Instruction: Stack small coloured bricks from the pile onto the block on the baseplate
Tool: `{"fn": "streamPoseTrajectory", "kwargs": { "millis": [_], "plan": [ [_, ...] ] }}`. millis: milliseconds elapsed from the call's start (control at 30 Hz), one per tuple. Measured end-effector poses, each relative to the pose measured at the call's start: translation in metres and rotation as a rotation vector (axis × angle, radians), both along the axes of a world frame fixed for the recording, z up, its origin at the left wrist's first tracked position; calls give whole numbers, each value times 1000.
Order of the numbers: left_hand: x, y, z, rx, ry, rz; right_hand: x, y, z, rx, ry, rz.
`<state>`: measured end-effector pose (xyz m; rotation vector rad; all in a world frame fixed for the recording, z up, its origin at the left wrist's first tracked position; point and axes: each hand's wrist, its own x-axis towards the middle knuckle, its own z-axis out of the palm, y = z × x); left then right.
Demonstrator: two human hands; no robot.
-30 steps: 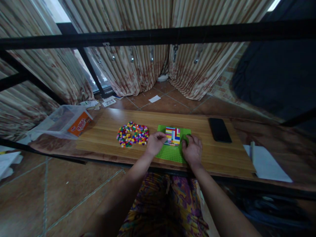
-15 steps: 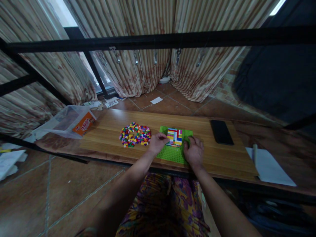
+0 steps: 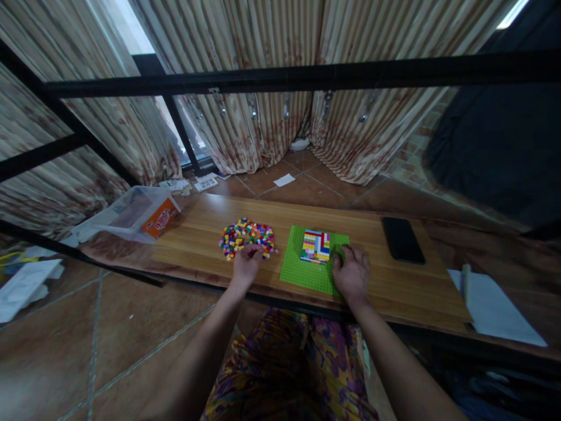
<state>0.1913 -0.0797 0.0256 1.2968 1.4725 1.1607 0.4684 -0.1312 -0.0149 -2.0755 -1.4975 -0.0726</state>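
A green baseplate (image 3: 304, 271) lies on the wooden tabletop (image 3: 197, 222), with a block of coloured bricks (image 3: 316, 246) built on its far part. To its left is a pile of small loose bricks (image 3: 246, 234). My left hand (image 3: 246, 263) rests at the pile's near edge, fingers curled down into the bricks; what they hold is hidden. My right hand (image 3: 351, 273) lies on the baseplate's right edge, fingers bent and pressing on it, just right of the built block.
A black phone (image 3: 402, 239) lies at the right of the tabletop. White paper with a pen (image 3: 491, 305) sits further right. A clear plastic box with an orange label (image 3: 140, 213) stands at the left end. Black metal bars (image 3: 307, 75) cross overhead; tiled floor and curtains lie beyond.
My left hand has left the built block on the baseplate and moved left to the loose brick pile. My right hand stays on the baseplate's right edge.
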Motion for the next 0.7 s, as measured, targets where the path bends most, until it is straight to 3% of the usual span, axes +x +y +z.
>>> {"fn": "streamPoseTrajectory", "kwargs": {
  "millis": [133,500,633,700],
  "plan": [
    [-3,-5,-2,69,240,-22,0,0,1,-3,-6,-3],
    [28,1,5,317,857,-229,0,0,0,-4,2,-8],
    [33,5,3,320,936,-284,0,0,0,17,1,-5],
    [34,7,0,304,827,-270,0,0,-1,22,2,0]
  ]
}}
